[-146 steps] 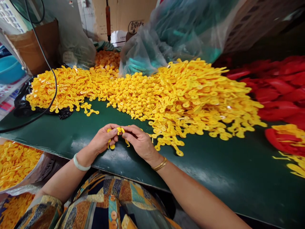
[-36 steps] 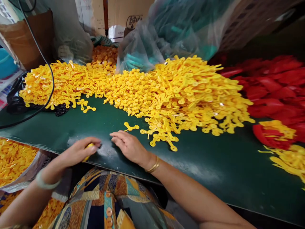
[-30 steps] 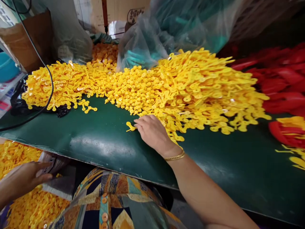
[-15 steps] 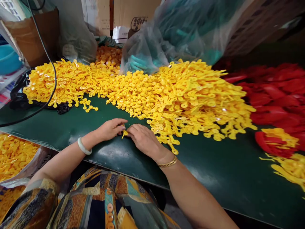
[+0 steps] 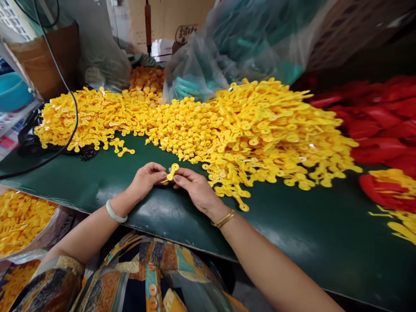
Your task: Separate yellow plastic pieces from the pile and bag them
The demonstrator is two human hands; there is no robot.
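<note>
A small yellow plastic piece (image 5: 173, 171) with round ends is held up between both hands, just above the green tabletop (image 5: 130, 208). My left hand (image 5: 150, 178) is closed, its thumb and fingertips pinching the lower left end of that piece. From the other side my right hand (image 5: 196, 187) grips it between thumb and forefinger. Beyond the hands lies a heap of small yellow parts (image 5: 182, 130). Longer yellow pieces with round ends (image 5: 266, 130) are piled to the right of it, some close to my right hand.
More yellow pieces (image 5: 81, 115) lie at the left behind a black cable (image 5: 75, 108). Red parts (image 5: 377, 125) are heaped at the far right. Clear plastic bags (image 5: 253, 47) stand at the back. Below the table's left edge is a container of yellow parts (image 5: 24, 219).
The yellow piece has been raised and turned so that its long shape shows. My right hand has rotated, its thumb now visible on the piece. The view has shifted slightly.
</note>
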